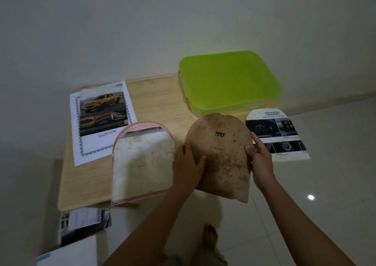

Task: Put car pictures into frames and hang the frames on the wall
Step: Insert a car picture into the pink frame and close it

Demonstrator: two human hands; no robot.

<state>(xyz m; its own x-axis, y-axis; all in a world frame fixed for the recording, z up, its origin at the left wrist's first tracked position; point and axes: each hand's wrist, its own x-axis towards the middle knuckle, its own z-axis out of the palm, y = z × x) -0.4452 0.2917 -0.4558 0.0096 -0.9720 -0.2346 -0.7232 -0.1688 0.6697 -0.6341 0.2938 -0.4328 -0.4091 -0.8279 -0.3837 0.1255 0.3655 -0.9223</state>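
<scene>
Both hands — left hand [188, 164], right hand [259, 157] — grip the arched brown backing board [221, 155] by its edges above the bench [158, 100], beside the pink frame [142, 164].

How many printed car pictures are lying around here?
3: the yellow-car picture at the table's far left, the dashboard picture at the right edge, a dark print below the near-left corner. The pale sheet in the pink frame may be a fourth.

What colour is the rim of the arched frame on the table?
The rim is pale pink, best seen in the head view.
</scene>
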